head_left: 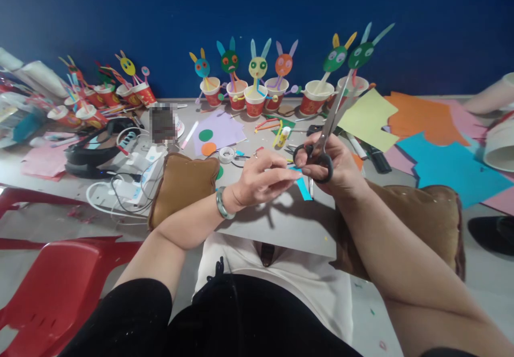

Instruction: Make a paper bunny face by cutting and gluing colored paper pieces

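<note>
Black-handled scissors [331, 112] point up and away in my right hand [339, 161], whose fingers are round the handles. Close beside it, my left hand [267, 177] is closed in a pinch at the end of a narrow blue paper strip [304, 187]. The strip hangs down below the fingertips, over the grey table. Both hands are nearly touching in front of my body. A glue stick [282, 137] and a roll of clear tape [227, 155] lie just beyond them.
Paper cups [256, 101] with paper rabbit figures line the blue wall. Coloured sheets [455, 167] spread at the right, near another person's arm [492, 93]. Brown cushions [182, 188] flank me. A power strip [146, 172] with tangled cables and a black headset [94, 156] lie left.
</note>
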{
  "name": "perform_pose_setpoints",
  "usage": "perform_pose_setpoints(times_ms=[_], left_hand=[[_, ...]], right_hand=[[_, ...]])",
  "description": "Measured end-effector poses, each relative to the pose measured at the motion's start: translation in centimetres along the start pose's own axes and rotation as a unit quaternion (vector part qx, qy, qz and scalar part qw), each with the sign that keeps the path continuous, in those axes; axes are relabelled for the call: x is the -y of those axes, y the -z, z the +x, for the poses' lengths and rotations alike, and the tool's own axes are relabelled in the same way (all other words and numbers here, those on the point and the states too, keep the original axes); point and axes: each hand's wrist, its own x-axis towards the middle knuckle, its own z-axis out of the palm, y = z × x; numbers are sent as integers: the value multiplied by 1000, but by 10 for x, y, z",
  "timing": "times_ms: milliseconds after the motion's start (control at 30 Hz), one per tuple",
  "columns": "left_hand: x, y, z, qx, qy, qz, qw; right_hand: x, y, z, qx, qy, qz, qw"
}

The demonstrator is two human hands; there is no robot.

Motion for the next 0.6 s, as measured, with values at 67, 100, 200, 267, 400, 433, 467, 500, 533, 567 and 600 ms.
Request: perform_pose_setpoints(times_ms=[67, 100, 200, 267, 400, 433, 467, 500, 533, 567, 600], left_hand=[[-2, -5, 2, -29, 54, -60, 996], [-2, -7, 2, -39, 95, -90, 991], [-3, -14, 3, -59, 251, -190, 947], [-3, -17, 4, -72, 351, -269, 894], [-5, -19, 7, -83, 485, -368, 789], [-5, -18, 8, -85, 509, -376, 770], [-5, -18, 9, -85, 528, -383, 753], [-5, -18, 10, -82, 543, -391, 739], [-5, -18, 11, -80, 554, -400, 725], [-6, -18, 12, -79, 563, -411, 712], [-6, -17, 14, -80, 571, -422, 700]], right_hand=[[-1, 0, 1, -4, 1, -3, 1000], [-1, 0, 2, -9, 3, -5, 1000], [-3, 0, 4, -32, 10, -12, 999], [-6, 0, 6, -42, 16, -12, 999], [-12, 2, 7, -59, 17, -16, 998], [-14, 3, 7, -62, 16, -19, 998], [-16, 4, 7, -64, 16, -22, 998], [-17, 4, 8, -65, 16, -24, 997], [-18, 5, 8, -66, 15, -26, 997], [-18, 5, 8, -68, 15, -27, 997], [-19, 5, 8, -70, 13, -27, 997]])
